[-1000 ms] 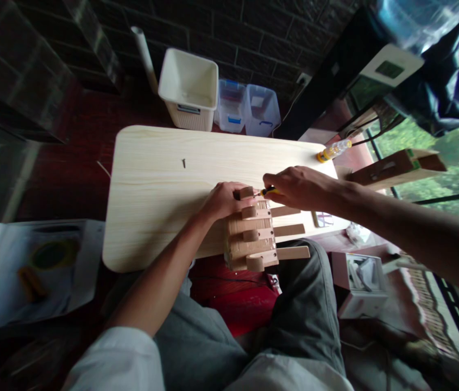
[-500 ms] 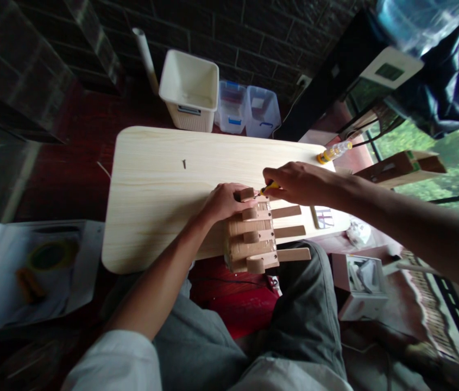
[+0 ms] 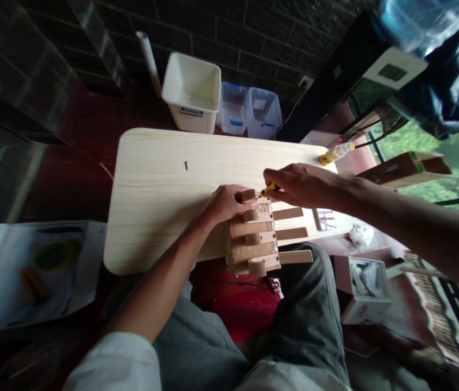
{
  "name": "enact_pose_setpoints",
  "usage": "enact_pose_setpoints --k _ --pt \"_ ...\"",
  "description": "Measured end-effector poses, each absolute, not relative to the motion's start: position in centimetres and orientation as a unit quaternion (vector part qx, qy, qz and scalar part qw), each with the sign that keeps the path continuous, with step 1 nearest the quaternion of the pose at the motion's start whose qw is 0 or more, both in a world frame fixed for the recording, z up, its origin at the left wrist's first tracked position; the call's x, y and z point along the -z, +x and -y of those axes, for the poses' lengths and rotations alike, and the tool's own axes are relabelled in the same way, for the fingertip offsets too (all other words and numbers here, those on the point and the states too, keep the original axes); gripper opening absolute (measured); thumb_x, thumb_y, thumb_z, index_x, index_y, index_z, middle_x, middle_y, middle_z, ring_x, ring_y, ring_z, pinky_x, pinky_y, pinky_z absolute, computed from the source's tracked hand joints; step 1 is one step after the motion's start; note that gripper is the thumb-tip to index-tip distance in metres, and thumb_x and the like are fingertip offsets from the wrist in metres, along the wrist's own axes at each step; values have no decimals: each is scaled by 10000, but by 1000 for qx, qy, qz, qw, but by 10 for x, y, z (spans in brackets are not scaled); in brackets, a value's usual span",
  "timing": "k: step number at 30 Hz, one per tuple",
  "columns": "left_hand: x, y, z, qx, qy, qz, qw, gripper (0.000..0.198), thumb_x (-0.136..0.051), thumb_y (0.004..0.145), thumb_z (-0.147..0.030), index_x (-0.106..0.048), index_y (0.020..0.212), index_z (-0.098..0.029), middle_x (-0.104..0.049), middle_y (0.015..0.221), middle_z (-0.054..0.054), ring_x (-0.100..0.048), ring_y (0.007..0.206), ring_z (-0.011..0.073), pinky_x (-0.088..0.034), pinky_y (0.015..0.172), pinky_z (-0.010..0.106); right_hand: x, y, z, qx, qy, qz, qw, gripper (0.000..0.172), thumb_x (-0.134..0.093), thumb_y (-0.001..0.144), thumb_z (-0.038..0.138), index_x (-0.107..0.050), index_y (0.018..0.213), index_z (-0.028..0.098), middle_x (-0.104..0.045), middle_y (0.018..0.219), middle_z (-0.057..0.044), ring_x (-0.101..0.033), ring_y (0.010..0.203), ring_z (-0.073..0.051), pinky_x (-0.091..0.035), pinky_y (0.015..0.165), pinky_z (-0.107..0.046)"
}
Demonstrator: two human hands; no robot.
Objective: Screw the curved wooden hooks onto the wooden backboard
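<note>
A brown cardboard block (image 3: 239,247), partly wrapped in clear tape, sits at the table's near edge and overhangs it. Several brown strips cross its top, with curled ends on the left, flat tails on the right and small dark dots along them. My left hand (image 3: 227,203) is closed on the block's far end, by the farthest strip. In my right hand (image 3: 290,182) is a small yellow-and-black screwdriver (image 3: 270,188), its tip down at that same strip, close to my left fingertips. The exact contact point is too small to make out. A dark screw (image 3: 186,165) lies apart on the table.
The pale wooden table (image 3: 148,217) has a clear-and-yellow bottle-shaped thing (image 3: 336,153) at its far right corner and a small framed item (image 3: 325,219) at right. Behind stand a cream bin (image 3: 192,92) and clear plastic boxes (image 3: 264,113). My legs are under the near edge.
The whole view has shifted slightly. Both hands stay at the same strip, and the screwdriver is still in my right hand; its tip shows little movement.
</note>
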State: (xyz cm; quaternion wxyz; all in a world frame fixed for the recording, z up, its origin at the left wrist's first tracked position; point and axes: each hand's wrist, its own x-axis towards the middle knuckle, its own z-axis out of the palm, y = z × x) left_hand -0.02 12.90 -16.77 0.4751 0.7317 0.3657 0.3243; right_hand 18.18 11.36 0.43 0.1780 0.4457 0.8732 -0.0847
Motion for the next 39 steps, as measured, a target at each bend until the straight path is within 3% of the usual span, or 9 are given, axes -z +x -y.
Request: enact_pose_setpoints --k 10,16,23,31,39 --pt "167 1 -128 -310 725 -384 480 314 -735 743 -428 -777 981 -228 -763 1058 36 -699 965 227 -524 894 320 -9 184 -111 105 436 -882 143 208 -511 969 301 -606 1091 163 -712 896 -82 -602 736 -158 -317 622 -263" --pt "168 0 -130 -317 730 -374 476 296 -730 749 -430 -773 964 -231 -762 1057 30 -703 952 218 -530 868 312 -9 175 -106 80 452 -872 169 263 -497 978 324 -569 1152 140 -714 869 -107 -623 732 -174 -329 599 -265" --pt "165 -2 -126 -315 736 -386 459 274 -726 753 -409 -773 976 -258 -767 1041 10 -703 961 222 -531 872 313 -13 177 -108 65 429 -884 176 188 -519 956 247 -597 1102 157 -717 928 -107 -657 793 -183 -362 624 -259" --pt "167 2 -125 -328 716 -400 468 332 -735 721 -439 -777 984 -241 -765 1062 20 -708 979 245 -542 887 325 -9 174 -104 49 467 -858 209 310 -479 986 358 -598 1152 125 -723 925 -160 -695 805 -241 -409 609 -283" --pt "166 0 -112 -338 716 -398 463 312 -740 724 -444 -780 977 -266 -767 1055 14 -716 975 248 -552 898 337 -21 172 -88 79 450 -868 195 289 -492 965 278 -565 1221 165 -730 981 -138 -698 823 -225 -389 587 -267"
